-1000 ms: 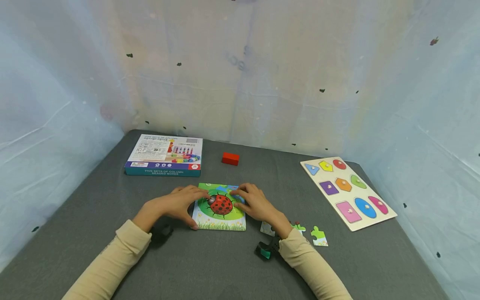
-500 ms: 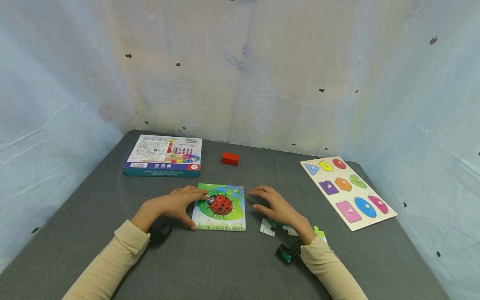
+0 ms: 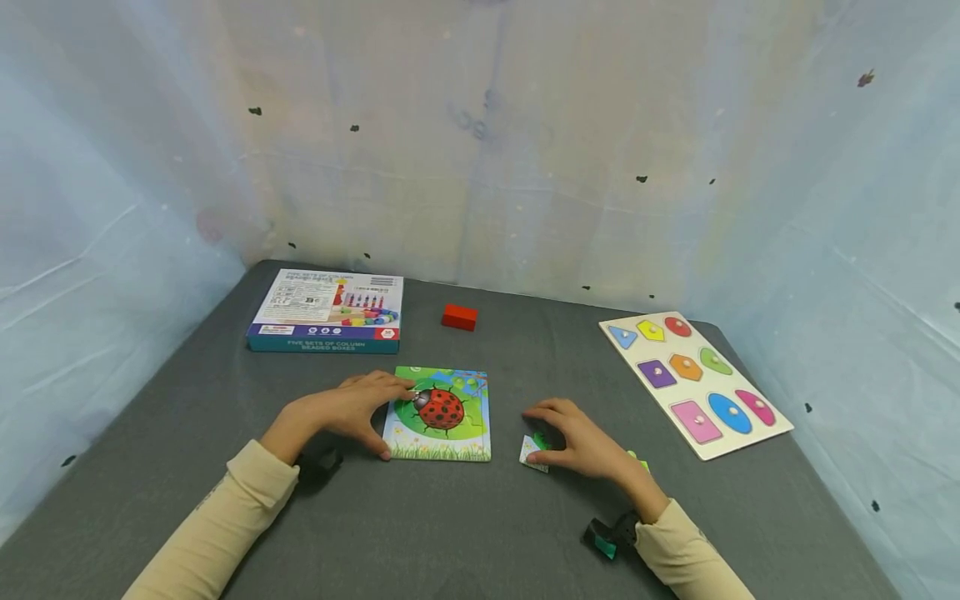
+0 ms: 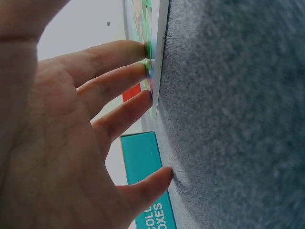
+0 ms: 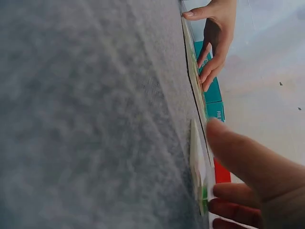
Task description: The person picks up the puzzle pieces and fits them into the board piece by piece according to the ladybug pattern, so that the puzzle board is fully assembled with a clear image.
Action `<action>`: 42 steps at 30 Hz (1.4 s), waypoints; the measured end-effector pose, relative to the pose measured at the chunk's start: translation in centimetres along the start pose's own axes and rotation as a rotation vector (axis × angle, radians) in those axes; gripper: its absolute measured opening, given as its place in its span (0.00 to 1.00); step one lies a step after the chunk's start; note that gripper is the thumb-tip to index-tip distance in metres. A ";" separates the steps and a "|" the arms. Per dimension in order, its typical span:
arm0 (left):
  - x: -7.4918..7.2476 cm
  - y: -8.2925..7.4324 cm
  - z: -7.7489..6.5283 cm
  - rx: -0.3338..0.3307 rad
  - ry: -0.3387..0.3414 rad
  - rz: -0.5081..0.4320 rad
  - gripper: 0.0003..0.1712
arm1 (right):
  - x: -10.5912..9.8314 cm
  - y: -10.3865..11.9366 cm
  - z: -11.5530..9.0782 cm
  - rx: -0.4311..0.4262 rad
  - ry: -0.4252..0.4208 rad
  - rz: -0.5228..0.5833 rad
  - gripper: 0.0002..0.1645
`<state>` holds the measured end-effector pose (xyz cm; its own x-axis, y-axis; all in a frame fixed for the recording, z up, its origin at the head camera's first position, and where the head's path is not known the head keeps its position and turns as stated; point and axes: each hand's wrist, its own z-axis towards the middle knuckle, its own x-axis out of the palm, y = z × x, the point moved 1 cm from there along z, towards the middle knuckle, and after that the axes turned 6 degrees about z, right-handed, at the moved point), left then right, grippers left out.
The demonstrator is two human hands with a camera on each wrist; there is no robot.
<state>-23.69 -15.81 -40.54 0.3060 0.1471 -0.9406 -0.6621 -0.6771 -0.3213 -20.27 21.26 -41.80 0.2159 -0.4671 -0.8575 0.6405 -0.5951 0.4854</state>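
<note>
A square ladybug jigsaw puzzle (image 3: 450,446) lies flat on the grey table. My left hand (image 3: 347,412) rests at its left side, with fingertips on the picture and the thumb by the lower left corner. In the left wrist view, three fingertips touch the face of the puzzle (image 4: 148,47), and the fingers are spread. My right hand (image 3: 588,443) is over a loose white-and-green puzzle piece (image 3: 531,452) to the right of the puzzle. Its thumb overlaps the piece and its fingers arch beyond it. The right wrist view has the thumb apart from the fingers beside the piece (image 5: 195,157).
Behind my right wrist, part of another green puzzle piece (image 3: 638,458) peeks out. A cream shape board (image 3: 678,392) with knobbed pieces lies at the right. Farther back are a red block (image 3: 459,317) and a teal-sided beaded-set box (image 3: 322,343).
My right hand has left the puzzle and moved right and toward me, down to the loose piece. My left hand has stayed in place on the puzzle.
</note>
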 end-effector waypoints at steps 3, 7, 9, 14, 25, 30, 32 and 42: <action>0.0 0.0 0.0 -0.002 -0.003 0.003 0.49 | 0.1 0.2 -0.3 0.012 0.022 -0.021 0.40; 0.2 0.1 0.1 0.001 -0.007 0.011 0.50 | 0.2 0.2 -0.6 0.000 0.005 -0.028 0.41; 0.2 0.1 0.1 0.005 -0.012 0.013 0.50 | 0.3 0.1 -0.7 -0.012 -0.013 -0.031 0.39; 0.3 0.0 0.3 0.001 -0.018 0.010 0.51 | 0.3 0.0 -0.6 -0.034 -0.043 0.004 0.33; 0.4 0.0 0.6 -0.009 -0.009 0.001 0.50 | 0.6 -0.1 -0.7 -0.059 -0.086 0.033 0.29; 0.6 0.1 0.5 0.012 -0.021 -0.007 0.50 | 0.8 -0.3 -0.8 -0.074 -0.104 0.027 0.29; 0.6 0.2 0.5 0.024 -0.028 -0.003 0.50 | 0.8 -0.4 -0.8 -0.072 -0.108 0.028 0.29; 0.8 0.1 0.7 0.000 -0.023 -0.017 0.49 | 0.5 0.2 0.7 -0.019 -0.081 0.054 0.29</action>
<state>-24.04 -15.26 -41.38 0.3013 0.1749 -0.9373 -0.6570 -0.6744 -0.3370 -20.51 20.47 -42.01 0.1901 -0.5500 -0.8132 0.6436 -0.5557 0.5263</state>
